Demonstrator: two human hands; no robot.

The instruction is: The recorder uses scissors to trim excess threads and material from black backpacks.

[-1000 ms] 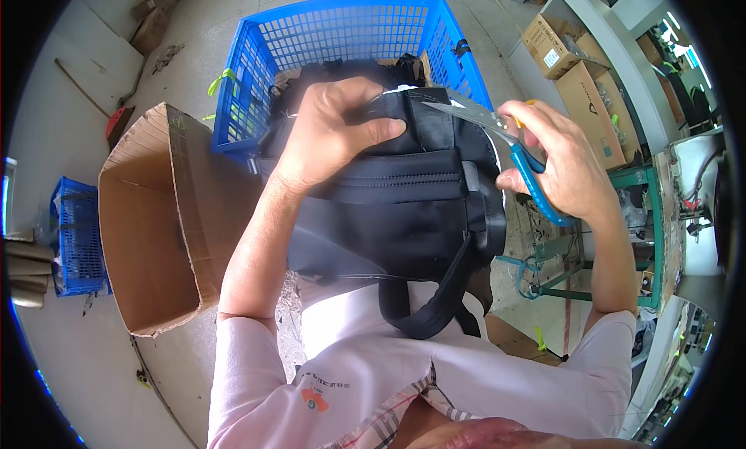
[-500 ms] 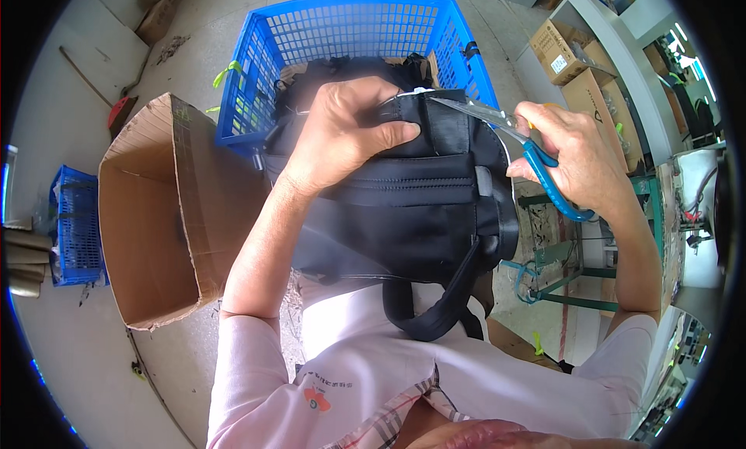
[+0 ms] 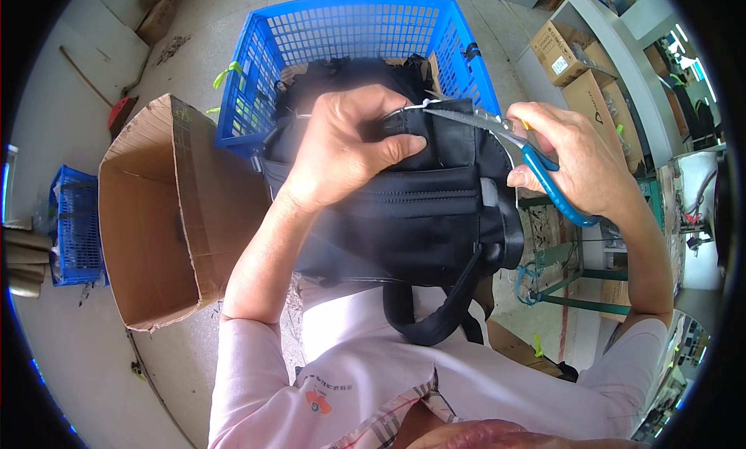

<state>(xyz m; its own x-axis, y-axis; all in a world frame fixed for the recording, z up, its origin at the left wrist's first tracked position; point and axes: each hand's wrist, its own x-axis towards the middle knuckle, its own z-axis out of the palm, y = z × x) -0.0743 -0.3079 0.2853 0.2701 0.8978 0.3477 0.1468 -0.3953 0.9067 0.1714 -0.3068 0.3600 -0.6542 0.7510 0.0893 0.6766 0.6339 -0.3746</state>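
A black fabric bag (image 3: 373,239) with a zipper and a strap lies across my lap. My left hand (image 3: 346,142) pinches its far edge between thumb and fingers, near a strip of white trim. In my right hand (image 3: 571,157) is a pair of scissors (image 3: 553,186) with blue handles. Their blades point left along the bag's edge, the tips close to my left fingers. Whether the blades have fabric between them I cannot tell. The black strap (image 3: 439,324) hangs down toward my body.
A blue plastic crate (image 3: 350,4) holding black fabric pieces stands just beyond the bag. On the left is an open cardboard box (image 3: 148,239), with a smaller blue basket (image 3: 76,227) farther out. Cardboard cartons (image 3: 561,52) and a green metal frame (image 3: 583,293) are on the right.
The scissors and my right hand have shifted slightly; the blade tips now sit nearer my left fingers. The bag's far edge has moved a little to the right.
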